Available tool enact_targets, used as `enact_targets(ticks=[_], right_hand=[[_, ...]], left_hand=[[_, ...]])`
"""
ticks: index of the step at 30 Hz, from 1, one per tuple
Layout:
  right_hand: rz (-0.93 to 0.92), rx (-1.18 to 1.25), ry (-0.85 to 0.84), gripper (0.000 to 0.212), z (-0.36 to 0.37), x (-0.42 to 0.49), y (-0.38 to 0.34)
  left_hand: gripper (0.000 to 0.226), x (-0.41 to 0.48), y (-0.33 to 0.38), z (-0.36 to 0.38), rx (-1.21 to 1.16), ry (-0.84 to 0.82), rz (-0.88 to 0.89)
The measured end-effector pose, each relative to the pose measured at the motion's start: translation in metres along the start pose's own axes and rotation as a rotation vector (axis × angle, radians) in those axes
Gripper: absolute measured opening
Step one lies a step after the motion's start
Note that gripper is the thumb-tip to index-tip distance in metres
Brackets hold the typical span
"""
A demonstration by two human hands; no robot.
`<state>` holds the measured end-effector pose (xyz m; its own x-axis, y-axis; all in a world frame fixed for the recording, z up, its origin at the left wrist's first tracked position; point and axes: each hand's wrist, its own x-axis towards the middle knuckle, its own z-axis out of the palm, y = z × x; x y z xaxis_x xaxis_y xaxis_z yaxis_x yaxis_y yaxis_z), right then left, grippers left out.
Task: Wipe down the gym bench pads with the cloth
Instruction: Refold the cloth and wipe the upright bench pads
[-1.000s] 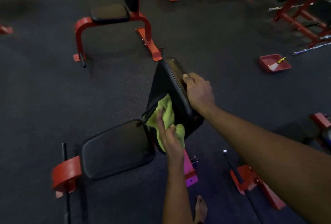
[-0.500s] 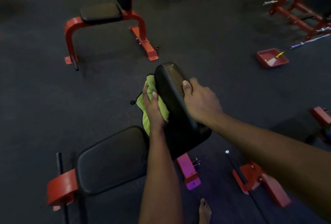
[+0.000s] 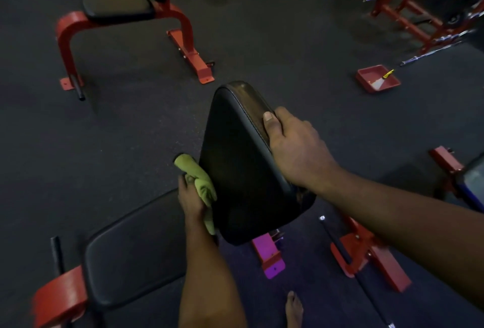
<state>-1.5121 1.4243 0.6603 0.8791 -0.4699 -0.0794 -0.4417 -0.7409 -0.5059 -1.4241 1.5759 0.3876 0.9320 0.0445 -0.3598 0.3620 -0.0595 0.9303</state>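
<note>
Brightest thing in shot is the crumpled lime-green cloth (image 3: 200,186), plain with no print. Right beside it sits the upright black vinyl back pad (image 3: 235,165), solid glossy black with a brownish sheen on its side band. Below is the flat black vinyl seat pad (image 3: 136,249), matte and unmarked. The speckled charcoal rubber floor (image 3: 131,131) is flecked all over. The metal bracket (image 3: 269,257) under the pad glows magenta. Further out, the far red-framed bench (image 3: 65,39) has black pads, and the small red plastic tray (image 3: 365,76) holds a yellow-handled tool (image 3: 388,74).
</note>
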Motion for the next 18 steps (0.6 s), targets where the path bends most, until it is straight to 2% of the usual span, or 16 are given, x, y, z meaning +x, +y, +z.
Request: enact_targets(ticks=[3,5,8,10,13,16,18], right_hand=[[-0.003,-0.002,0.006,0.035,0.001,0.0,0.0],[-0.01,-0.015,0.024,0.033,0.0,-0.002,-0.001],[-0.002,-0.031,0.041,0.033,0.0,-0.004,-0.004],[0.011,-0.044,0.049,0.035,0.001,-0.003,-0.004],[0.02,-0.053,0.046,0.035,0.001,-0.003,-0.004],[0.016,-0.045,0.05,0.034,0.001,-0.004,-0.004],[0.019,-0.04,0.053,0.035,0.002,-0.003,-0.004]], left_hand=[[0.017,-0.003,0.02,-0.03,0.089,0.116,0.218],[0.019,-0.006,0.046,-0.053,0.053,0.152,0.336],[0.025,-0.021,0.082,-0.077,-0.023,0.086,0.409],[0.035,-0.027,0.097,-0.08,0.057,0.012,0.424],[0.043,-0.034,0.11,-0.056,0.269,0.022,0.379],[0.039,-0.051,0.118,-0.033,0.185,0.042,0.248],[0.037,-0.058,0.122,-0.031,0.115,0.089,0.263]])
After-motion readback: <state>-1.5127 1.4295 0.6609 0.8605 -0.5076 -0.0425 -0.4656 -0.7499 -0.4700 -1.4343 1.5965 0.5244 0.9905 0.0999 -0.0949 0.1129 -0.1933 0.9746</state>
